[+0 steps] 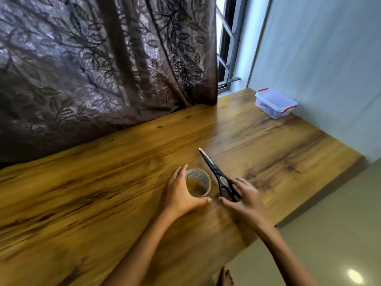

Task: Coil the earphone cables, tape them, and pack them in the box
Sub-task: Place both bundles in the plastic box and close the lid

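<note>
Bare toes [225, 277] peek in at the bottom edge, on a glossy, pale olive tiled floor [329, 223] that catches a round spot of light. Above them two bare forearms reach out over the counter [103, 182], a broad slab with a warm, streaky wood grain and a slight sheen.

On the near middle of it, the left hand [181, 193] cups a roll of clear tape [199, 182] lying flat, fingers curved round its far left side and thumb hooked along the near rim; the roll is a squat ring, and the wood shows through its hollow. Just beside it, the right hand [245, 200] clasps the black handles of a pair of scissors [218, 174], fingers above and thumb below. Its slim blades are together and point away to the left, the tip glinting pale.

Well apart from both, in the far right corner against a smooth, pale wall [329, 58], sits the box [275, 103]: clear plastic, rectangular, lid on, a red latch at each end (something dark shows inside, too small to make out).

Behind the counter hangs a shiny brown curtain [92, 58] in heavy folds, patterned with leaves, beside a dark-barred window [226, 48].
</note>
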Available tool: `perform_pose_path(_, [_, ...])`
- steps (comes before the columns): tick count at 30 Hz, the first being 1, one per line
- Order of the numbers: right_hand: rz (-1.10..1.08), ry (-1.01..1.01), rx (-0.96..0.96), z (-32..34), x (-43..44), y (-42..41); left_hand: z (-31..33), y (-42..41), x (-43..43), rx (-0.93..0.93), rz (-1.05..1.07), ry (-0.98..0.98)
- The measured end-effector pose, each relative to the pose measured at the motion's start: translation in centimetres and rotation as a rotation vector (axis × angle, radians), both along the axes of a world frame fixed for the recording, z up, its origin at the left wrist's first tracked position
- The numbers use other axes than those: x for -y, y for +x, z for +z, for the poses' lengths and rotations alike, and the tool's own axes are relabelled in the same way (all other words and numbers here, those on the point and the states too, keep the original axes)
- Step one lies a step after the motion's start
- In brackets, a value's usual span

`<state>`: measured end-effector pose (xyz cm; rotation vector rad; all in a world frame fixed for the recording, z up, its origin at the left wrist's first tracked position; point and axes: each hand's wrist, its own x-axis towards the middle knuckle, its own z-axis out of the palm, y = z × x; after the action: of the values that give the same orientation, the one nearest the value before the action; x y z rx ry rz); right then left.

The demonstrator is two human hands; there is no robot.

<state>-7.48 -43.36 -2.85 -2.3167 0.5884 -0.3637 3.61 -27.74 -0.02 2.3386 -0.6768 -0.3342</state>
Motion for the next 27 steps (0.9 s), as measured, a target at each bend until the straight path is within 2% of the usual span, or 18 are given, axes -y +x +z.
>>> perform_pose_path(6, [-0.15,-0.042,0.048,1.2,11.2,-0.9,0.9,1.4,10.5,0.012,-0.124,-0.021])
perform_pose_path(13, [-0.308,-0.095,-0.049,1.3,26.0,-2.8,1.5,1.2,24.1,0.006,-0.263,-0.004])
perform_pose_path(20, [-0.342,-0.115,-0.098,0.4,35.2,-2.7,0.7,1.1,34.1,-0.029,-0.328,0.01])
perform_pose_path(27, [-0.33,-0.059,-0.164,-1.0,39.4,-2.0,-1.1,0.9,38.9,-0.055,-0.283,0.025])
